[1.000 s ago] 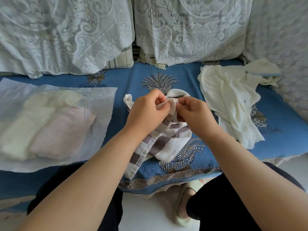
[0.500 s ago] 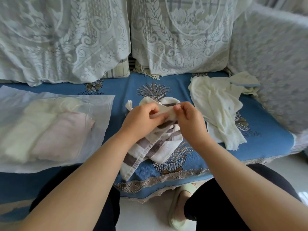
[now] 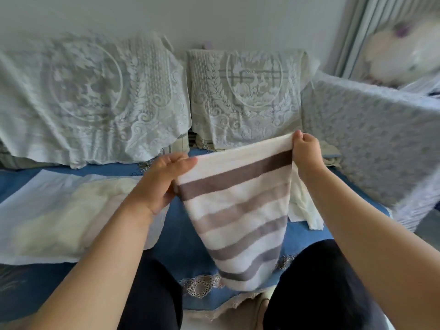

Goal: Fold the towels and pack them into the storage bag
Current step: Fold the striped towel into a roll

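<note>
A white towel with brown-grey stripes (image 3: 240,210) hangs spread out in the air above the blue sofa seat. My left hand (image 3: 164,182) grips its upper left corner and my right hand (image 3: 306,148) pinches its upper right corner, held higher. The towel's lower end dangles near the seat's front edge. A translucent storage bag (image 3: 47,210) lies flat on the seat at the left, with pale folded towels inside. A cream towel (image 3: 302,203) lies crumpled on the seat at the right, mostly hidden behind the striped towel and my right arm.
Lace-covered back cushions (image 3: 95,96) line the sofa's rear. A lace-covered armrest (image 3: 371,148) rises at the right. The blue seat cover (image 3: 181,236) shows between the bag and the towel. My dark trouser legs fill the lower frame.
Both hands lifted the striped towel off the seat and drew apart, stretching its top edge open. The camera tilted up, showing the wall and armrest.
</note>
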Available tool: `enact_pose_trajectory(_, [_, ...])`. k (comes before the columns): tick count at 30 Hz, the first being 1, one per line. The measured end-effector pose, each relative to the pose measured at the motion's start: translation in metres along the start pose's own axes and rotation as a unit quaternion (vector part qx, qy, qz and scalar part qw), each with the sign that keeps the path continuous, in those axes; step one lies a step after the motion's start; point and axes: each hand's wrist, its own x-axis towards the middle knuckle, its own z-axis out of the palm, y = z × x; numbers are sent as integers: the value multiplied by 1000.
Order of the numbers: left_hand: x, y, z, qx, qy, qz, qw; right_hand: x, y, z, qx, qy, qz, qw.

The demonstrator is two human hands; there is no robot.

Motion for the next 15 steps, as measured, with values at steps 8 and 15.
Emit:
enact_pose_trajectory(8, [-34, 91, 4, -152, -80, 156, 973, 0, -5, 1, 41, 3, 96, 995])
enact_pose_trajectory(15, [-20, 89, -50, 199, 16, 131, 971, 4, -6, -37, 72, 70, 150, 984])
